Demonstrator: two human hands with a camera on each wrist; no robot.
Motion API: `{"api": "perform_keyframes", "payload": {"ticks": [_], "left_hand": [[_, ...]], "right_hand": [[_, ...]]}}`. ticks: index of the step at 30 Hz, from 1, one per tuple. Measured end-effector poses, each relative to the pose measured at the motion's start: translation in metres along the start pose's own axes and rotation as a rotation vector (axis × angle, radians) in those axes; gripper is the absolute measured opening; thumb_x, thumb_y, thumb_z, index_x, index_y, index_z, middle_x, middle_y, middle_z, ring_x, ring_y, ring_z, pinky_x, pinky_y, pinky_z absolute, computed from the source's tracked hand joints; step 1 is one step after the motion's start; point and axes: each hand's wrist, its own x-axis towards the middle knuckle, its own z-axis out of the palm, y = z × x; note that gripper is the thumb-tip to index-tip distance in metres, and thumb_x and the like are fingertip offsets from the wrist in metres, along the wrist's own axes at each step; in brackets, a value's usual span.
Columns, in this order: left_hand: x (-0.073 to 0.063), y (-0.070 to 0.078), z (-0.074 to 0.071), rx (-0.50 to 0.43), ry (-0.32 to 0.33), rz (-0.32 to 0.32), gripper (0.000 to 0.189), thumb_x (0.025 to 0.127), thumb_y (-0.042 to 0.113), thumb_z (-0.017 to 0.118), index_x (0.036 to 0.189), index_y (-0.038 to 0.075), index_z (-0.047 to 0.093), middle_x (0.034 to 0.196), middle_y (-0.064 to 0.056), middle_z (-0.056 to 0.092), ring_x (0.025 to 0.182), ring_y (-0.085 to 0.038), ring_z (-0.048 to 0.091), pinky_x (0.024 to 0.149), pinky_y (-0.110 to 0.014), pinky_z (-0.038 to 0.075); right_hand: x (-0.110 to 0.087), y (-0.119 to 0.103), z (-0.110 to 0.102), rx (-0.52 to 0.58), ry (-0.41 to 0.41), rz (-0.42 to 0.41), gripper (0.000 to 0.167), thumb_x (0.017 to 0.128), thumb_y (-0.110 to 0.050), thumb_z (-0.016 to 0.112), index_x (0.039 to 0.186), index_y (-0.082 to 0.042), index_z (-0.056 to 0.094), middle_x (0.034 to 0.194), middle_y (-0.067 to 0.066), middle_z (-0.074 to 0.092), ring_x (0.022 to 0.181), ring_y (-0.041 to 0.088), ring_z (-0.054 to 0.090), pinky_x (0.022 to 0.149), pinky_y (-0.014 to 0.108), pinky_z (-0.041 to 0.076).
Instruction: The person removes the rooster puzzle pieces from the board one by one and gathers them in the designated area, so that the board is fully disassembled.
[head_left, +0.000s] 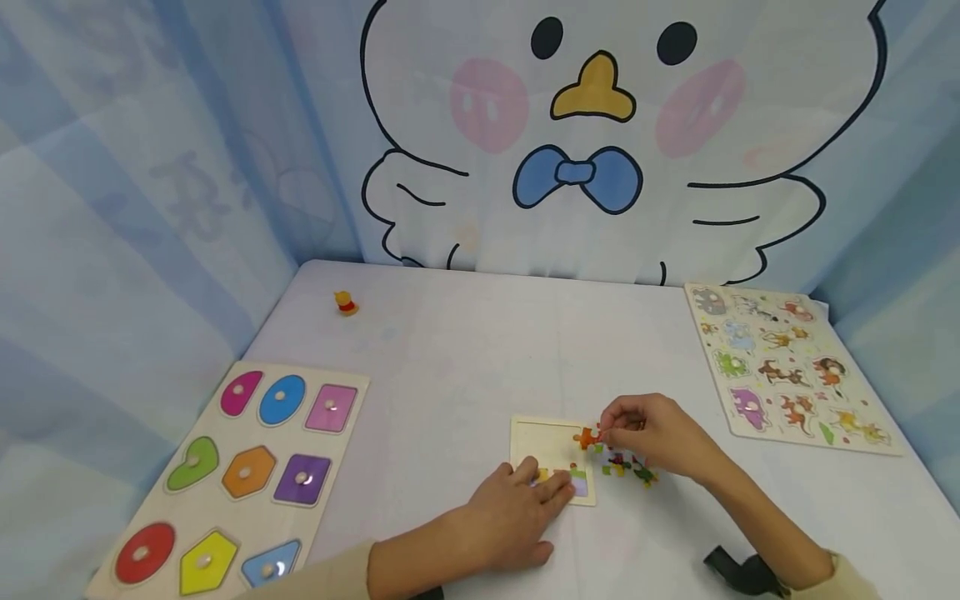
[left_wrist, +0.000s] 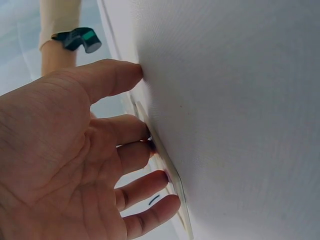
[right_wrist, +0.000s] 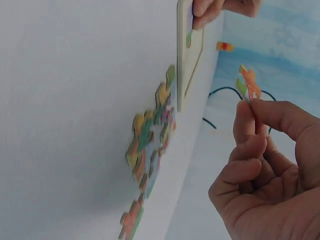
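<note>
My right hand (head_left: 662, 437) pinches a small orange and green jigsaw puzzle piece (right_wrist: 250, 82) between thumb and index finger, held above the table. Below that hand lies a loose pile of colourful puzzle pieces (right_wrist: 145, 142), right of a small wooden puzzle tray (head_left: 542, 437). Along the tray's near side are some fitted pieces (head_left: 578, 483), partly hidden by my left hand (head_left: 513, 512). The left fingers lie extended over the tray and touch its near part, with the thumb apart on the table side, as the left wrist view shows.
At the left lies a wooden board (head_left: 247, 442) with knobbed coloured shapes. An animal puzzle board (head_left: 795, 367) lies at the far right. A small yellow and red figurine (head_left: 346, 303) stands at the back left. Printed curtains (head_left: 585, 233) enclose the white table (head_left: 450, 350).
</note>
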Motion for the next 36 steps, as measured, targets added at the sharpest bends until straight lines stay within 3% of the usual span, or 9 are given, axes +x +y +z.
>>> {"api": "perform_keyframes", "payload": {"ticks": [4,10,18,28,36], "left_hand": [[-0.001,0.0,0.0,0.0,0.005,-0.004,0.067,0.094,0.059,0.051,0.153,0.029,0.038,0.156,0.015,0.031,0.123,-0.016,0.038,0.087,-0.033,0.041],[-0.003,0.0,0.0,-0.011,0.006,-0.004,0.068,0.094,0.059,0.052,0.153,0.028,0.038,0.157,0.014,0.031,0.123,-0.016,0.038,0.087,-0.033,0.04],[-0.003,-0.001,0.0,-0.007,0.01,-0.007,0.068,0.094,0.059,0.052,0.153,0.028,0.038,0.157,0.014,0.031,0.123,-0.016,0.038,0.087,-0.033,0.04],[-0.002,0.0,0.002,0.001,0.014,-0.006,0.067,0.095,0.059,0.05,0.153,0.028,0.038,0.156,0.015,0.031,0.124,-0.016,0.038,0.087,-0.033,0.04],[-0.003,-0.002,0.0,-0.035,0.016,0.0,0.066,0.095,0.057,0.052,0.153,0.028,0.038,0.156,0.015,0.032,0.124,-0.016,0.038,0.087,-0.033,0.039]], "right_hand": [[-0.008,0.008,-0.021,0.029,0.019,0.085,0.01,0.09,-0.015,0.071,0.093,-0.007,0.067,0.08,0.012,0.066,0.069,0.032,0.06,0.058,0.032,0.05],[-0.03,0.031,-0.045,0.023,0.009,0.222,0.016,0.091,-0.018,0.07,0.098,-0.004,0.067,0.083,0.01,0.068,0.079,0.028,0.061,0.071,0.03,0.048],[-0.054,0.061,-0.053,0.002,-0.05,0.341,0.015,0.091,-0.016,0.068,0.099,-0.003,0.069,0.084,0.006,0.067,0.08,0.021,0.057,0.072,0.028,0.046],[-0.057,0.072,-0.048,0.034,-0.059,0.312,0.015,0.089,-0.012,0.067,0.098,0.0,0.068,0.081,0.007,0.065,0.074,0.016,0.056,0.068,0.025,0.046],[-0.054,0.072,-0.043,-0.034,-0.019,0.311,0.012,0.087,-0.013,0.069,0.095,-0.003,0.07,0.079,0.004,0.063,0.073,0.017,0.055,0.066,0.026,0.045]]}}
